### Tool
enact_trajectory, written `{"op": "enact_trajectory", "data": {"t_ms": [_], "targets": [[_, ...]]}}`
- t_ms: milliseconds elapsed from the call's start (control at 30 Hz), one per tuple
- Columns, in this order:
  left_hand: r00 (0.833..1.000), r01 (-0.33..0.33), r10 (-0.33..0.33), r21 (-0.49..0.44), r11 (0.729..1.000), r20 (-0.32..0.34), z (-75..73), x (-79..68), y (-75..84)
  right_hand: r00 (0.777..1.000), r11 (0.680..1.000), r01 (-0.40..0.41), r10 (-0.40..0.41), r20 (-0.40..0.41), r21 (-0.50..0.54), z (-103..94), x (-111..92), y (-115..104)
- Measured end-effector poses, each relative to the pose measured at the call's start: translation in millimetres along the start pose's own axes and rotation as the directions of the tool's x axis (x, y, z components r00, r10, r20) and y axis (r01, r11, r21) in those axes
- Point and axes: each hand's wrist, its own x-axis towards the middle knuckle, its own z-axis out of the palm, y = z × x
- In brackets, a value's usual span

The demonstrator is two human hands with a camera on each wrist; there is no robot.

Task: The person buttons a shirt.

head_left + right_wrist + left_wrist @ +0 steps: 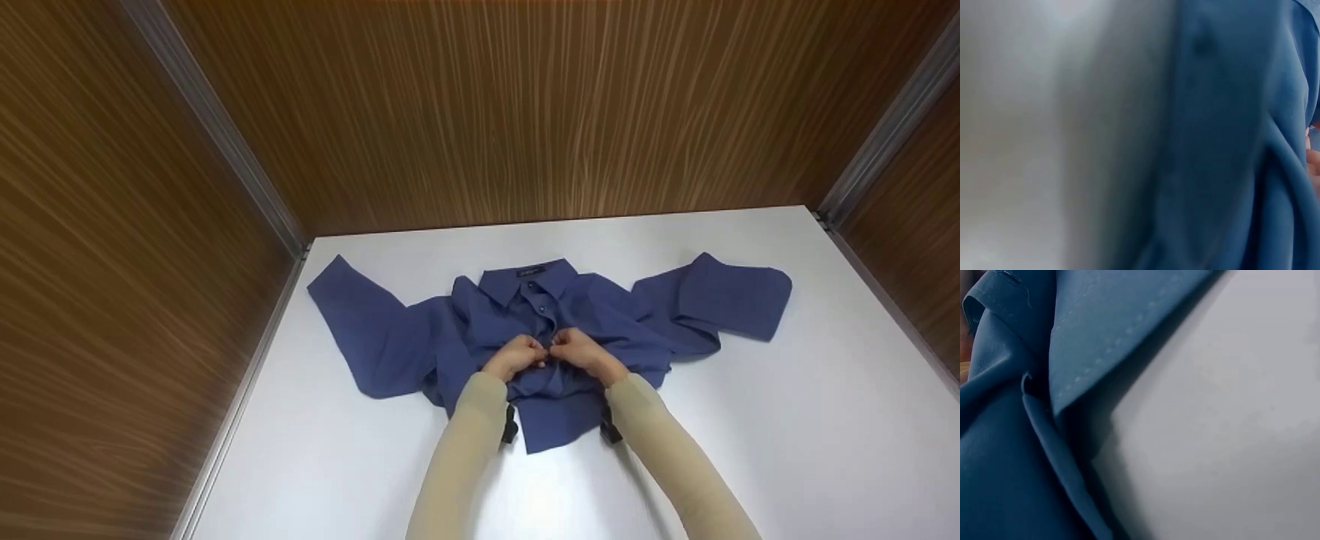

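Observation:
A blue button-up shirt (405,345) lies front up, with its collar away from me and its sleeves spread to both sides. Dark buttons (541,308) run down the front below the collar. At mid-chest my left hand (517,354) pinches the front edge of the shirt. Close beside it, my right hand (586,351) pinches the same front opening, fingertips nearly meeting the left ones. Whatever lies between the fingertips is too small to make out. Bunched shirt cloth (999,455) fills the left side of the left wrist view. In the right wrist view, blurred cloth (1224,112) hides most of the hand.
The shirt lies on a white table (810,450). A wood-grain panel (495,112) rises behind it, with another panel (112,300) on the left and one on the right. Metal strips (225,135) run along the corners. The right sleeve (735,300) is folded over itself.

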Motion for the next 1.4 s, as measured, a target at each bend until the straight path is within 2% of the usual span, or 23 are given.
{"op": "enact_trajectory", "data": {"t_ms": [67,133,233,367,433,500,600,667,700,733,833,867,900,967,1033,1067,1100,1167,1200,1267,1300,1333,1400], "targets": [[1.0,-0.006,0.006,-0.012,1.0,-0.014,1.3,8.3,-9.9,1.0,1.0,-0.013,0.013,0.0,-0.006,0.4,-1,-1],[1.0,-0.004,0.003,-0.02,1.0,-0.023,1.4,2.4,-6.4,1.0,1.0,-0.016,0.016,-0.008,-0.022,1.3,3,8],[0.999,0.018,-0.019,-0.035,0.999,-0.028,1.4,-8.4,2.7,1.0,0.999,-0.019,0.019,-0.014,-0.038,1.7,3,9],[0.997,0.049,-0.051,-0.024,0.998,-0.05,5.2,-0.7,-2.9,1.0,1.0,-0.012,0.012,-0.01,-0.029,0.9,4,12],[0.996,0.028,-0.026,0.021,0.999,-0.083,10.9,8.7,-11.3,1.0,1.0,-0.009,0.009,0.0,-0.012,0.1,4,13],[0.996,-0.021,0.024,0.027,0.999,-0.089,12.1,32.4,-33.5,1.0,1.0,0.006,-0.007,0.027,0.03,-1.2,4,13],[0.994,-0.058,0.06,0.015,0.998,-0.092,12.2,64.3,-63.1,0.997,0.99,0.016,-0.028,0.077,0.143,-3.5,3,12],[0.996,-0.038,0.035,-0.026,0.999,-0.083,9.2,82.1,-78.4,0.993,0.976,0.019,-0.043,0.109,0.216,-4.6,1,8],[0.996,-0.01,0.007,-0.031,0.999,-0.091,9.4,83.0,-78.8,0.992,0.973,0.024,-0.052,0.118,0.232,-5.0,-1,6],[0.995,0.013,-0.016,-0.034,0.999,-0.097,9.5,83.4,-77.8,0.991,0.97,0.028,-0.058,0.121,0.24,-5.3,-3,3],[0.995,-0.012,0.006,-0.053,0.999,-0.101,10.2,99.4,-92.9,0.989,0.977,0.06,-0.085,0.12,0.204,-5.7,-9,-6],[0.995,-0.034,0.027,-0.066,0.997,-0.099,10.4,110.0,-103.6,0.989,0.98,0.068,-0.09,0.115,0.185,-5.8,-10,-8],[0.993,-0.088,0.08,-0.085,0.992,-0.092,10.1,120.7,-116.0,0.989,0.982,0.075,-0.095,0.11,0.172,-6.0,-11,-10],[0.989,-0.124,0.115,-0.099,0.987,-0.098,11.3,135.1,-130.5,0.991,0.985,0.072,-0.088,0.1,0.159,-5.8,-12,-12],[0.983,-0.17,0.159,-0.122,0.978,-0.092,9.6,132.2,-130.4,0.993,0.987,0.065,-0.079,0.092,0.148,-5.4,-13,-13],[0.985,-0.153,0.142,-0.122,0.981,-0.1,9.1,122.7,-121.0,0.993,0.988,0.061,-0.075,0.088,0.142,-5.2,-13,-13],[0.987,-0.132,0.119,-0.125,0.983,-0.105,8.2,106.8,-105.9,0.994,0.989,0.059,-0.071,0.085,0.137,-5.0,-13,-13],[0.991,-0.044,0.029,-0.116,0.992,-0.131,7.4,69.7,-68.2,0.995,0.991,0.051,-0.061,0.073,0.126,-4.5,-13,-13],[0.992,-0.034,0.017,-0.135,0.99,-0.128,5.5,51.6,-51.9,0.996,0.991,0.053,-0.062,0.068,0.119,-4.6,-13,-13],[0.988,0.035,-0.055,-0.136,0.99,-0.145,5.4,25.1,-24.7,0.997,0.992,0.052,-0.059,0.057,0.113,-4.3,-13,-13],[0.988,0.032,-0.051,-0.132,0.991,-0.145,5.4,21.1,-21.0,0.997,0.993,0.053,-0.059,0.052,0.11,-4.2,-14,-13],[0.989,-0.004,-0.014,-0.126,0.992,-0.145,5.4,27.1,-27.9,0.997,0.993,0.055,-0.061,0.051,0.108,-4.1,-14,-13],[0.987,-0.074,0.057,-0.115,0.991,-0.147,6.7,53.5,-54.9,0.996,0.992,0.063,-0.07,0.057,0.106,-3.8,-13,-13]]}}
